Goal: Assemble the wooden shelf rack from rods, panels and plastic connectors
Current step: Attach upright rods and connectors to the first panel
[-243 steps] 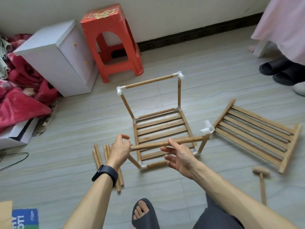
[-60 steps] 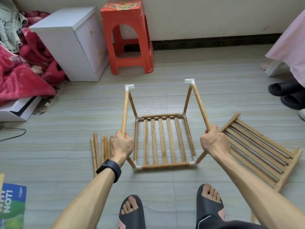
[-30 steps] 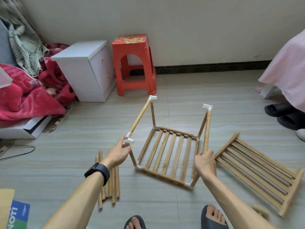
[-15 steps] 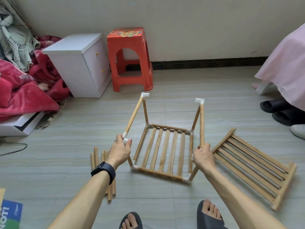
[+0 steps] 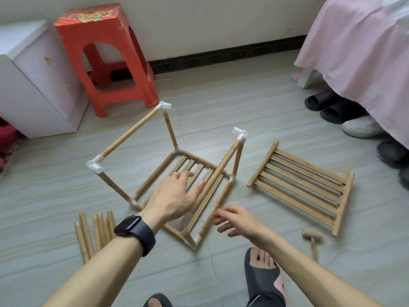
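Hands nearest me: the left hand (image 5: 174, 200) and the right hand (image 5: 236, 220) are both spread loose, grasping nothing, over the near corner of the half-built wooden rack frame with white plastic corner connectors (image 5: 129, 132). I cannot tell whether the left hand touches its slanted rod (image 5: 218, 173). The frame sits on the grey tiled floor (image 5: 221, 103). Loose wooden rods (image 5: 95, 231) lie at its left, a small wooden mallet (image 5: 312, 235) and a slatted wooden panel (image 5: 301, 185) at its right. Beyond stand a red plastic stool (image 5: 106, 58) and a white cabinet (image 5: 33, 85).

Rack frame (image 5: 129, 132) at centre, left hand (image 5: 174, 200) and right hand (image 5: 239, 222) spread-fingered over it; panel (image 5: 301, 187) at 3 o'clock, rods (image 5: 100, 229) at 8.
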`<state>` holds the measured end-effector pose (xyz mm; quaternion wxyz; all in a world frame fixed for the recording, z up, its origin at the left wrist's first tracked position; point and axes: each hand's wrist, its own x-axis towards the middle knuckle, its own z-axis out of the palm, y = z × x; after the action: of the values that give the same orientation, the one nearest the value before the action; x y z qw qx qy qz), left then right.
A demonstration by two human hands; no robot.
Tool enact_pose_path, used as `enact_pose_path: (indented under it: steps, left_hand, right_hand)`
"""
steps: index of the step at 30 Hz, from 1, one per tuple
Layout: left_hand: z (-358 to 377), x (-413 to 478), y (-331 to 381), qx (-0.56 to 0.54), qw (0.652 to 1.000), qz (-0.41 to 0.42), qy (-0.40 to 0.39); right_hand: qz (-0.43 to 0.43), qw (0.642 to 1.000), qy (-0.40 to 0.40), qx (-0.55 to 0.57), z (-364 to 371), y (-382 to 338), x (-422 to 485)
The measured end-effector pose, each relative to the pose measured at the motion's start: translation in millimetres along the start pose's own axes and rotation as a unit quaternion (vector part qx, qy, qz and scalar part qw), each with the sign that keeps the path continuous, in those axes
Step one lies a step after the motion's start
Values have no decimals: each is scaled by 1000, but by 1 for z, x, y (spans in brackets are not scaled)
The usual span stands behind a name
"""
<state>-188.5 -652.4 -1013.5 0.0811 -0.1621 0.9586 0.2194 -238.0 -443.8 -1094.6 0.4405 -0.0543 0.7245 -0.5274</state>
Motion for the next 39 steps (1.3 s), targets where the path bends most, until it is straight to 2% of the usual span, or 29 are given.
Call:
enact_pose_path:
  steps: [3,7,11,15,19,23,30,36,39]
  left_hand:
    - [14,16,32,41,998,32,-32]
    - [33,45,60,9,998,56,-11]
    - [54,67,62,-11,999,45,26]
    - [68,68,61,-34,996,62,49]
    - [64,66,57,-33,996,75,39]
    - [57,50,47,-40,994,102,-24]
    - [35,-8,19,145,972,173,-65]
    - [20,-54,8,146,973,139,-115]
    - [-3,-58,17,75,978,59,-185]
  right_hand:
    - [75,981,143,109,-54,38,32]
    - [143,896,269,324,-114,75,67]
    - [164,825,331,429,-149,94,90]
    - [139,756,365,525,-173,107,104]
    - [112,726,376,565,-178,99,103]
    - [55,726,368,579,-193,67,88]
    - [-58,718,307,621,-193,-27,23]
    - [-129,782,194,578,-133,-101,-49]
    - [-131,825,129,534,-91,-120,-72]
